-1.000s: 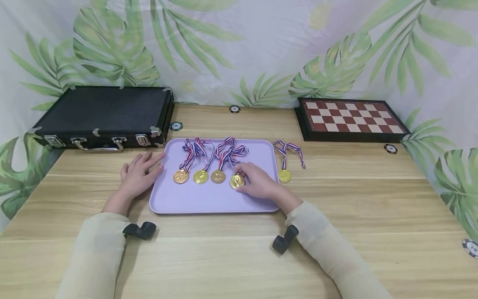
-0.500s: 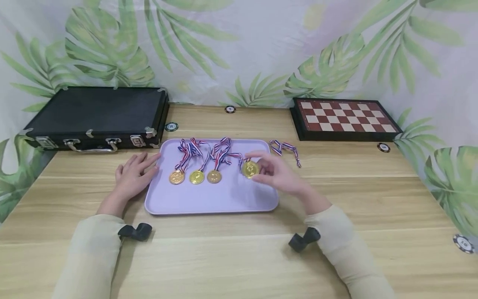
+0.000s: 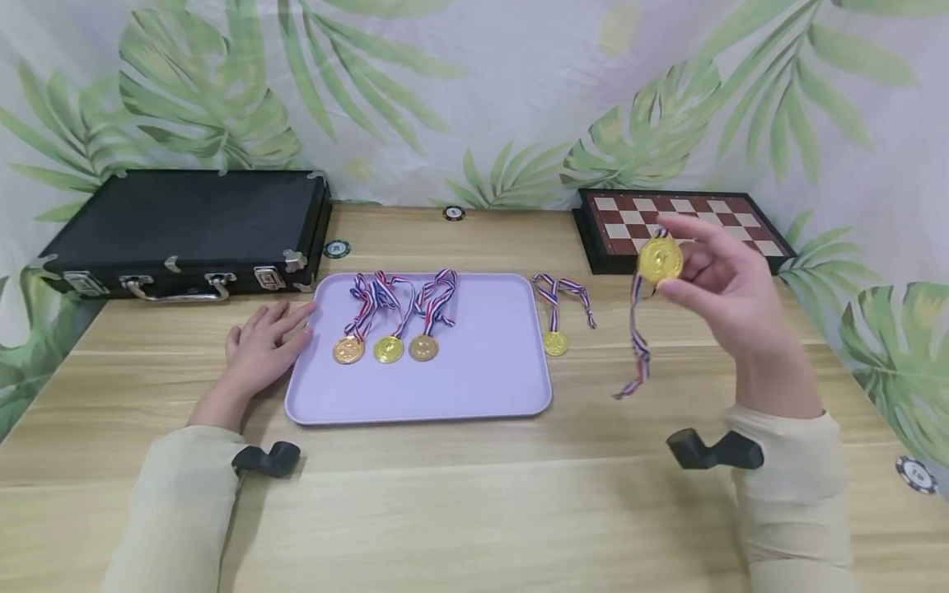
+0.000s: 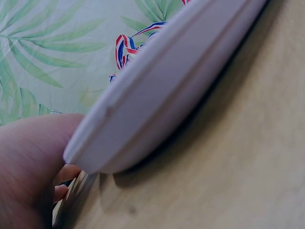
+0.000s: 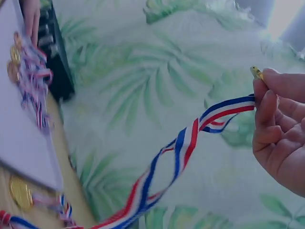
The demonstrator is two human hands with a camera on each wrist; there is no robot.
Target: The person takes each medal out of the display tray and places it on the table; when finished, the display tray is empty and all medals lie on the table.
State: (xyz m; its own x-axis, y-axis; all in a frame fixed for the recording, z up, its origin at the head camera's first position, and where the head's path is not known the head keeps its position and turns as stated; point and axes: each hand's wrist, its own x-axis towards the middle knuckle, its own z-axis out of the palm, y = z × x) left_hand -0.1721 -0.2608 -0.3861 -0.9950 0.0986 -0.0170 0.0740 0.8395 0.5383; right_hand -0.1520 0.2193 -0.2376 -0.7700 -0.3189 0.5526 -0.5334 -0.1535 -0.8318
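Observation:
My right hand [image 3: 730, 284] pinches a gold medal [image 3: 660, 260] between thumb and fingers, raised above the table right of the tray. Its red, white and blue ribbon [image 5: 178, 148] dangles from the grip, twisted in the right wrist view. My left hand [image 3: 264, 350] lies on the table with fingers relaxed, fingertips at the left rim of the lilac tray [image 3: 460, 395]. Three medals lie in a row on the tray: a copper-toned medal [image 3: 348, 349], a gold-coloured medal [image 3: 389, 348] and a bronze-toned medal [image 3: 423, 347], ribbons bunched behind them. Another gold medal [image 3: 555, 343] rests on the table beside the tray's right rim.
A black hard case [image 3: 185, 218] stands at the back left. At the back right is a chessboard box [image 3: 604, 247], partly behind my right hand. Poker chips lie about: a green chip [image 3: 337, 249], a black chip [image 3: 454, 213] and a black-and-white chip [image 3: 916, 475] at the right edge.
My right hand has lifted the gold medal off the tray and carried it right and upward, its ribbon now hanging free. My left hand has stayed at the tray's left rim.

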